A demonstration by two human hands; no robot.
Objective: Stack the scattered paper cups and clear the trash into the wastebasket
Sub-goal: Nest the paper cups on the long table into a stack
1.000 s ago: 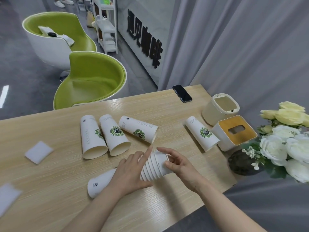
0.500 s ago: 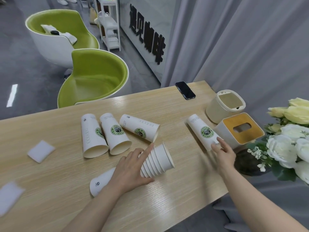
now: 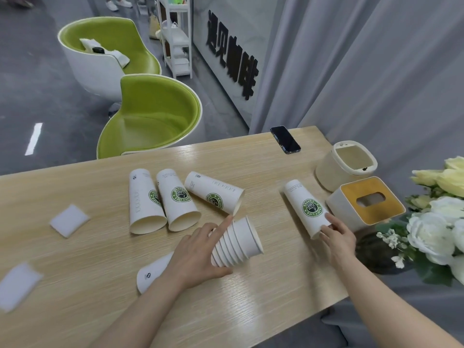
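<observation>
A nested stack of cups (image 3: 227, 248) lies on its side near the front middle of the wooden table (image 3: 251, 297), rims pointing toward three o'clock. The left hand (image 3: 198, 257) lies over its narrow end, fingers draped across the top, thumb tucked underneath at the front and forefinger stretched out toward one o'clock along the rims; it looks like a loose clasp around the stack rather than a tight squeeze.

At about three o'clock from the stack, a single cup (image 3: 305, 205) lies on its side, mouth facing the person. The right hand (image 3: 339, 236) is at that mouth, fingers partly curled and touching the rim; whether they have actually closed on it I can't tell.

At eleven o'clock from the stack, three loose cups (image 3: 175, 197) lie side by side. Two white paper scraps (image 3: 69, 220) sit far off at nine o'clock near the table's left edge. Beyond the single cup, at two o'clock, stand a small cream wastebasket (image 3: 326, 169) with its top open and a tissue box (image 3: 336, 202). A phone (image 3: 285, 139) lies at the far edge.
</observation>
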